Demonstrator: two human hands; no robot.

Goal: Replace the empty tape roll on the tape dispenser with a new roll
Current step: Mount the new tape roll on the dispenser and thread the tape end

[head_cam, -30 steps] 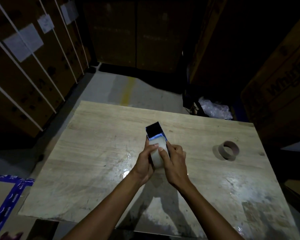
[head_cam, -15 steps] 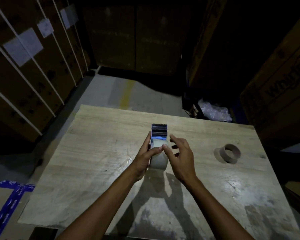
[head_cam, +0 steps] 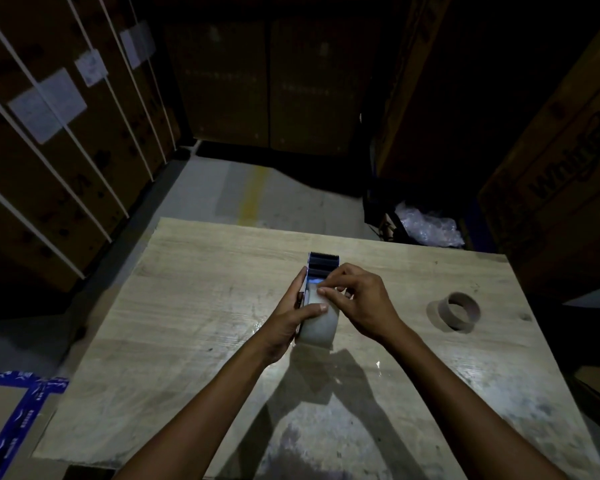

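Sitting near the middle of the frame, on the pale wooden desk (head_cam: 194,306): tape dispenser (head_cam: 321,268), toothed blade end pointing toward the far edge, new tape roll (head_cam: 317,322) mounted at its near end. Gripped from the left by the left hand (head_cam: 290,315), fingers along the dispenser's side and thumb laid across the top of the roll. Right hand (head_cam: 361,299) curled over the roll from the right, thumb and fingertips (head_cam: 321,291) pinched together on the upper face of the roll, close behind the blade; cannot tell whether a loose tape end is caught between them. Both forearms reaching in from the bottom of the frame.

Empty cardboard core (head_cam: 459,310) standing on its rim at right centre, well apart from the hands, short of the desk's right edge. Plenty of bare surface left of the dispenser, toward the left edge, and ahead of the blade, toward the far edge. Near part of the desk scuffed and shiny, crossed by arm shadows.

Beyond the far edge: grey floor with a faint yellow line (head_cam: 253,192). Strapped cardboard boxes (head_cam: 49,161) with white labels stacked at upper left, more printed boxes (head_cam: 551,188) at upper right, crumpled clear plastic (head_cam: 430,226) between them and the desk. Blue-taped box (head_cam: 18,424) at lower left. Dim room overall.
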